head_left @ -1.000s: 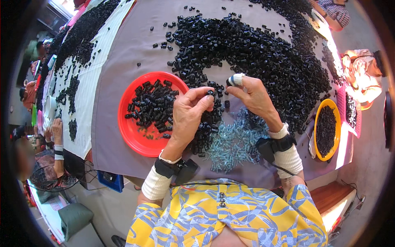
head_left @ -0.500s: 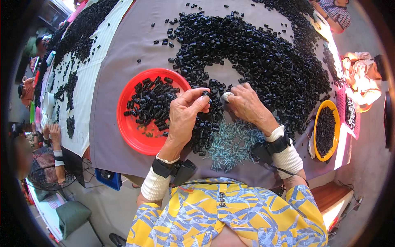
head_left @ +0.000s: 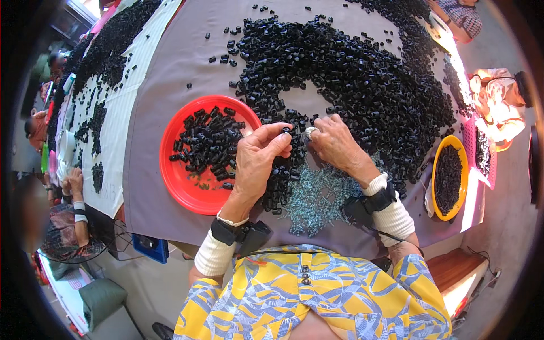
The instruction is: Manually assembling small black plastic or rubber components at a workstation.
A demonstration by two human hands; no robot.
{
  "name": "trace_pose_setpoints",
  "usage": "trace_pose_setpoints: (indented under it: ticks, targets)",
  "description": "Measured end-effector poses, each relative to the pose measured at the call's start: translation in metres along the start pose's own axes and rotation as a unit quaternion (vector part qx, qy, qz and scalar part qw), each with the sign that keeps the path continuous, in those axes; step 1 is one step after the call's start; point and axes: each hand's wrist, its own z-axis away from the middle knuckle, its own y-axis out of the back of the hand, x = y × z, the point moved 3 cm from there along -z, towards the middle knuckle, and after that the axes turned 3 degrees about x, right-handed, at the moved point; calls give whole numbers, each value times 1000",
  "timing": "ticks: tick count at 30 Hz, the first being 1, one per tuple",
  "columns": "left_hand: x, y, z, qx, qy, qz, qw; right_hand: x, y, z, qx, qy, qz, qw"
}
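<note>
Between the thumb and forefinger of my left hand [head_left: 255,161] is a small black plastic part [head_left: 286,131]. My right hand [head_left: 340,144] is close by on the right, its fingers pinched together, with a white cover on one fingertip. What those fingers hold, if anything, is hidden. Beneath and beyond both hands spreads a large heap of loose black plastic parts [head_left: 362,85]. Nearer to me lies a pile of tiny blue-green pieces resembling coil springs [head_left: 317,201]. Beside my left hand stands a red round tray [head_left: 178,195] with many black parts in it.
A yellow bowl [head_left: 466,175] of thin dark pieces stands at the right, near a pink basket [head_left: 470,133]. Grey cloth [head_left: 153,141] covers the table. On the left, another person's hand [head_left: 75,181] rests by a white-covered table [head_left: 113,164] strewn with black parts.
My two hands have come slightly closer together. My left hand still pinches the black plastic part.
</note>
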Motion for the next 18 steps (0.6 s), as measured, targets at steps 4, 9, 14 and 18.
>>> trace_pose_setpoints:
  ticks: [4, 9, 14, 18]
  targets:
    - [-1, 1, 0, -1, 2, 3, 1000, 2, -2, 1, 17, 8, 7, 1000]
    - [-1, 0, 0, 4, 8, 6, 1000, 0, -1, 0, 2, -9, -19, 1000]
    - [-2, -2, 1, -6, 10, 10, 1000, 2, -9, -1, 21, -6, -1, 1000]
    - [-1, -2, 1, 1, 13, 4, 1000, 4, 22, -5, 42, -29, -90, 995]
